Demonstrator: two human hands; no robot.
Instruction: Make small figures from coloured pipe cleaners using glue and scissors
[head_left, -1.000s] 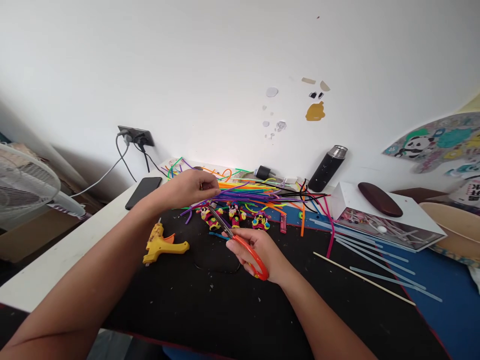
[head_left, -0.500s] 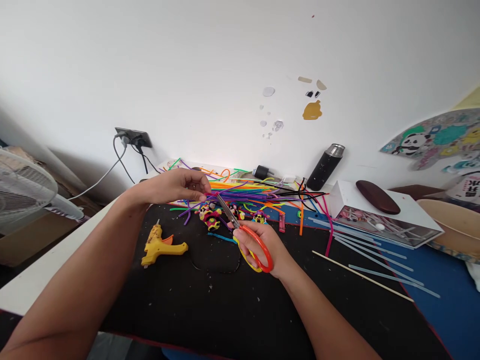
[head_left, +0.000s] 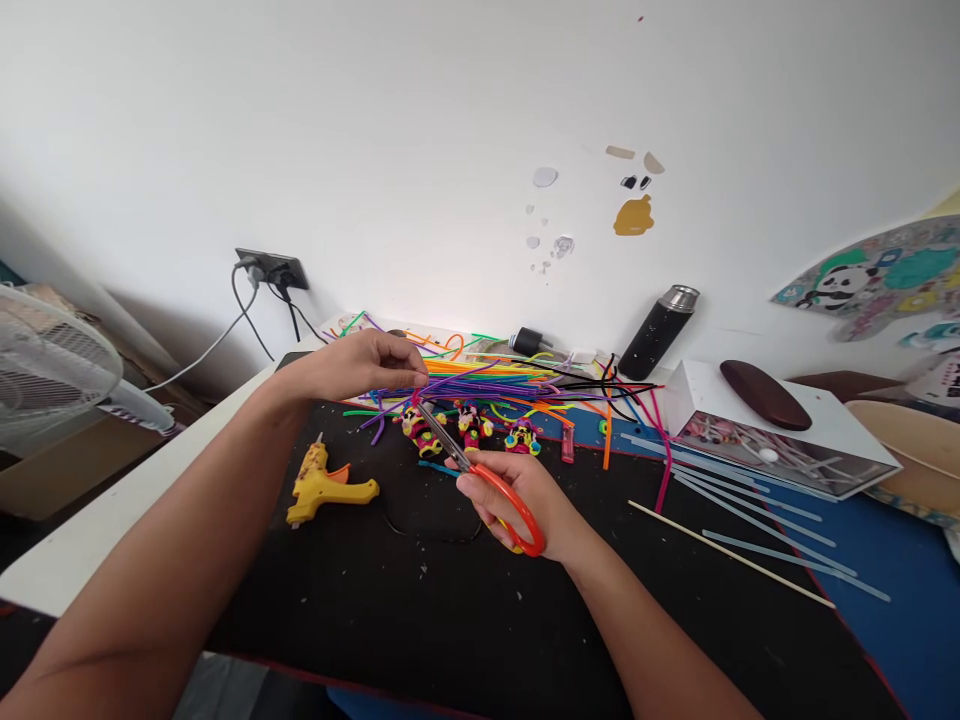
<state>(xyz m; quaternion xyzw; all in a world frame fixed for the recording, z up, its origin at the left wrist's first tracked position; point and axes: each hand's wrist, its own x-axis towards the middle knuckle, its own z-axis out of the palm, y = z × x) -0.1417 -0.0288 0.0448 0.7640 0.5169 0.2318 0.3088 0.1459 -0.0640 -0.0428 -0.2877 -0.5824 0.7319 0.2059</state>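
Note:
My left hand (head_left: 375, 365) is closed in a pinch, with a short bit of pink pipe cleaner (head_left: 416, 397) just below the fingertips. My right hand (head_left: 517, 495) grips a pair of scissors (head_left: 513, 497) with red and yellow handles. Their blades point up and left, the tips at the pink bit; whether they touch it I cannot tell. Behind the blades lie small colourful figures: one at left (head_left: 421, 430), one in the middle (head_left: 474, 425) and one at right (head_left: 523, 437). A blue pipe cleaner piece (head_left: 436, 467) is partly hidden by my right hand.
A yellow glue gun (head_left: 330, 488) rests at left on the black mat (head_left: 360, 620). Bundled pipe cleaners (head_left: 510, 380) lie along the wall. To the right are glue sticks (head_left: 772, 520), a wooden stick (head_left: 731, 555), a white box (head_left: 825, 435) and a black flask (head_left: 660, 330).
The scissors have shifted slightly down and left, and the blades look closer together. My left fingertips have closed into a tighter pinch. The view has moved a little.

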